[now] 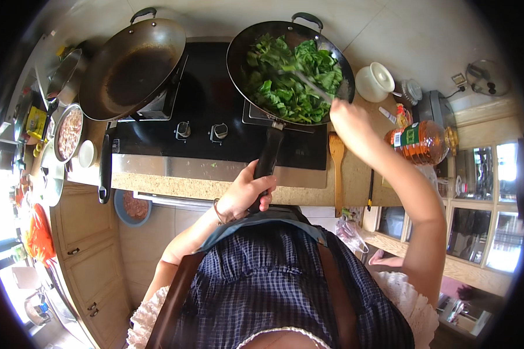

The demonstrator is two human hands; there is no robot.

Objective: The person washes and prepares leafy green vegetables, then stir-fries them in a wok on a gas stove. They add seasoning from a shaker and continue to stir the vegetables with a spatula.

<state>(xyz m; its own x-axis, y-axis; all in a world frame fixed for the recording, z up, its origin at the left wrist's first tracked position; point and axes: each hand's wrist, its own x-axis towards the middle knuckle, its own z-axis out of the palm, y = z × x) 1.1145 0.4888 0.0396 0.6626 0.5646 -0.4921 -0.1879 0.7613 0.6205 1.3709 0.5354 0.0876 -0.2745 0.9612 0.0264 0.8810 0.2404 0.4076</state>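
My left hand point(246, 188) is wrapped around the black handle point(269, 150) of a dark wok point(240, 56) on the right side of the stove. Chopped leafy greens point(303, 78) fill much of this wok. Over its right rim, my right hand point(349, 120) grips a thin utensil point(312, 84) that reaches into the leaves. Motion blur and the greens hide the utensil's far end, so its kind is unclear. Just below my right hand, a wooden spatula point(337, 163) lies on the counter by the stove's right edge.
A second wok point(139, 72), tilted, occupies the left burner. Left of it stand a bowl of sliced meat point(70, 133) and a small white bowl point(87, 153). An oil bottle point(419, 141) and a lidded white pot point(374, 82) are at right. A blue basin point(118, 209) sits below the counter.
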